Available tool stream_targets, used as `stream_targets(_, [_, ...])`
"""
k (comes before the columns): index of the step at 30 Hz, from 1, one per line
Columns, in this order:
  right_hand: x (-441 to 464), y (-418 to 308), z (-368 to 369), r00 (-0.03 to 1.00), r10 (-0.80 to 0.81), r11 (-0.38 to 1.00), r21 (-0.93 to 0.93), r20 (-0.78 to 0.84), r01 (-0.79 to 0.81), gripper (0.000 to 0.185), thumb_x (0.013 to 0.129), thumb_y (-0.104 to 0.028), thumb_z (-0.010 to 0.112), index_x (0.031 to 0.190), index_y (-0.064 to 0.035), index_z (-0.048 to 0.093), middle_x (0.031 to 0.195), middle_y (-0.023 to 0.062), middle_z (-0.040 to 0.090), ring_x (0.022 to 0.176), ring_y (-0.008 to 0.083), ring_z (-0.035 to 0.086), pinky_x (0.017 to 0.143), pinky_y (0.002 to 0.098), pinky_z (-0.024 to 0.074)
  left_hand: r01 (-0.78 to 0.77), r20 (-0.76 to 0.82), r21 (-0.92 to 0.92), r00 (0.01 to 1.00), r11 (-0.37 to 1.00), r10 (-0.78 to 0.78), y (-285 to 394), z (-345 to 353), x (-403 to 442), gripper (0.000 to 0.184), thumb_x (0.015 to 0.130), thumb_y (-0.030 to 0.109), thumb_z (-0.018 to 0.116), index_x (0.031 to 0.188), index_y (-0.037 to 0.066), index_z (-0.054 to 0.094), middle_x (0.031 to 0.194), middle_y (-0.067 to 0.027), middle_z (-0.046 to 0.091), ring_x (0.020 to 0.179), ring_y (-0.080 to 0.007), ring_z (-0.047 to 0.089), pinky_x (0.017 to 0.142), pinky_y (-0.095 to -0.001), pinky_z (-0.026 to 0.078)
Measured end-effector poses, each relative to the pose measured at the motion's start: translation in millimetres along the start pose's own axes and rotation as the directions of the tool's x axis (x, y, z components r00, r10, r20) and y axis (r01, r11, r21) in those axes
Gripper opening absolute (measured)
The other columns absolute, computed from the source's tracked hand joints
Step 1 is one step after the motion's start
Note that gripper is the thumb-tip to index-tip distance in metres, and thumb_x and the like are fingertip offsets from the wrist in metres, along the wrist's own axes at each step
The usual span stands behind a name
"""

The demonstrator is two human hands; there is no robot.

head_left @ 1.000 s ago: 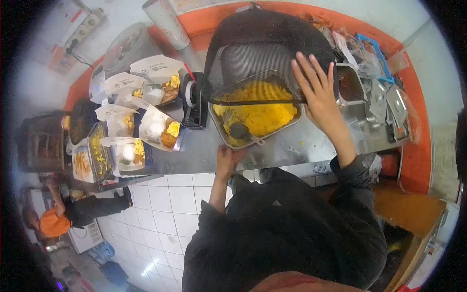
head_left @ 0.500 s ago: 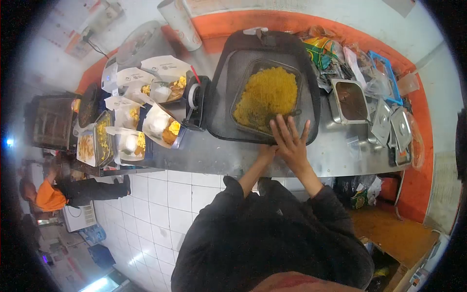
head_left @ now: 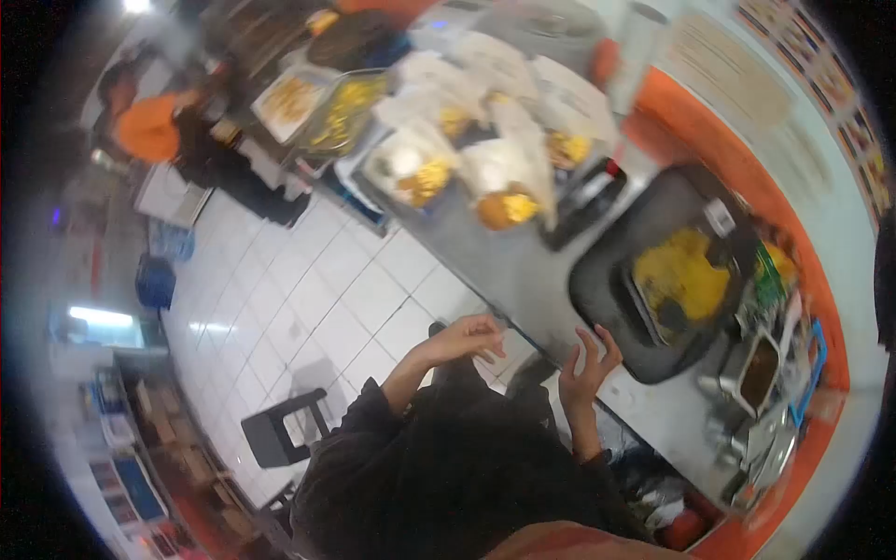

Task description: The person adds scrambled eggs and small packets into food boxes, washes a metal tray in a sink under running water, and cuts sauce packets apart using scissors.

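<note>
My right hand is held just off the near edge of a dark mesh-topped case, fingers spread and nothing in them. Through the mesh shows a tray of yellow food, possibly rice. My left hand hangs in front of the counter edge, its fingers loosely bent and apart, holding nothing that I can see. To the left of the case, several open paper food boxes contain white rice, a brown piece and yellow egg-like bits. Motion blurs much of the view.
A metal pan of brown sauce and metal lids stand right of the case. A glass dish of yellow food is at the far left end. A person in orange stands beyond it. A black stool stands on the tiled floor.
My view has swung left and tilted. My right hand has come off the mesh top, and my left hand has moved left, away from the case's front edge.
</note>
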State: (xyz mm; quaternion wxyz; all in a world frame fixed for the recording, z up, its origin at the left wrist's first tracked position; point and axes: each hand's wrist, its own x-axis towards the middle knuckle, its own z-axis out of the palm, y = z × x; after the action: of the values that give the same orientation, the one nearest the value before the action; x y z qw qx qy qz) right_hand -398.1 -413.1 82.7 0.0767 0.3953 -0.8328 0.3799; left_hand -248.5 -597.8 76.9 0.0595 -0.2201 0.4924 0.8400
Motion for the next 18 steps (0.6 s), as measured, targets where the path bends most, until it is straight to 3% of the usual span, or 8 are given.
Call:
stream_targets(4, [55,-69,77,0.918,-0.392,0.897,0.243,0.05,0.37,0.033,0.065,0.009,0.056,0.093,-0.0079,0.06,0.095,0.0107,0.054,0.087,0.0287,0.051,0.074,0.0354,0.0403,-0.017,-0.238,-0.042,0.971,0.999,0.007,0,-72,-54,0.026,0.09,0.032,0.046,0.091,0.006,0.051,0.09,-0.0065,0.058,0.084,-0.0168,0.059,0.071,-0.0271,0.048])
stream_targets(7, [85,-135,145,0.894,-0.429,0.795,0.523,0.129,0.306,0.028,0.068,0.01,0.054,0.091,-0.005,0.06,0.092,0.0109,0.054,0.08,0.028,0.052,0.067,0.032,0.0427,0.026,-0.344,-0.12,0.937,0.992,-0.066,-19,-128,-97,0.034,0.089,0.038,0.047,0.094,0.005,0.052,0.093,-0.0083,0.058,0.088,-0.0182,0.058,0.074,-0.0292,0.047])
stream_targets(10, [111,-203,218,0.864,-0.304,0.774,0.633,0.401,-0.022,0.021,0.083,0.002,0.045,0.099,-0.0001,0.058,0.086,0.0117,0.057,0.077,0.0222,0.056,0.068,0.0314,0.0459,-0.073,-0.413,-0.088,0.91,0.993,0.031,-26,-185,-150,0.033,0.089,0.035,0.045,0.099,0.004,0.051,0.095,-0.0091,0.058,0.089,-0.0207,0.058,0.076,-0.032,0.046])
stream_targets(12, [128,-233,297,0.802,-0.206,0.525,0.755,0.56,-0.393,0.022,0.086,-0.004,0.042,0.102,0.0037,0.056,0.091,0.0118,0.059,0.086,0.0208,0.057,0.077,0.0313,0.047,-0.229,-0.582,-0.137,0.806,0.964,0.109,-16,-209,-184,0.028,0.09,0.029,0.044,0.103,0.004,0.049,0.098,-0.0107,0.057,0.09,-0.023,0.058,0.076,-0.0326,0.046])
stream_targets(14, [147,-246,372,0.569,-0.211,0.103,0.597,0.795,-0.796,0.025,0.086,-0.005,0.041,0.106,0.0065,0.052,0.097,0.015,0.058,0.092,0.0237,0.057,0.085,0.0324,0.0465,-0.352,-0.702,-0.165,0.698,0.921,0.141,-2,-226,-220,0.027,0.09,0.028,0.044,0.103,0.004,0.048,0.099,-0.011,0.057,0.09,-0.0233,0.058,0.076,-0.0328,0.046])
stream_targets(15, [157,-249,412,0.464,-0.246,-0.207,0.421,0.851,-0.883,0.026,0.086,-0.005,0.041,0.108,0.0066,0.048,0.095,0.019,0.057,0.09,0.0264,0.058,0.085,0.0349,0.0478,-0.477,-0.8,-0.162,0.576,0.864,0.169,3,-239,-236,0.027,0.09,0.027,0.044,0.103,0.005,0.048,0.099,-0.0113,0.057,0.09,-0.0236,0.058,0.075,-0.0329,0.047])
stream_targets(17, [166,-259,480,0.608,-0.073,-0.24,0.578,0.79,-0.78,0.024,0.086,-0.002,0.038,0.106,0.0063,0.047,0.096,0.0214,0.056,0.091,0.0291,0.057,0.084,0.0356,0.049,-0.527,-0.849,-0.142,0.5,0.838,0.17,-4,-266,-266,0.027,0.089,0.028,0.045,0.103,0.005,0.048,0.099,-0.0113,0.057,0.09,-0.0235,0.057,0.074,-0.0331,0.047])
stream_targets(18, [173,-264,505,0.6,-0.102,-0.221,0.57,0.793,-0.791,0.024,0.086,-0.002,0.038,0.106,0.0063,0.047,0.096,0.0214,0.056,0.091,0.0291,0.057,0.084,0.0356,0.049,-0.544,-0.895,-0.107,0.417,0.832,0.157,-7,-276,-279,0.027,0.089,0.029,0.045,0.103,0.006,0.049,0.099,-0.011,0.057,0.09,-0.0228,0.057,0.074,-0.0331,0.047])
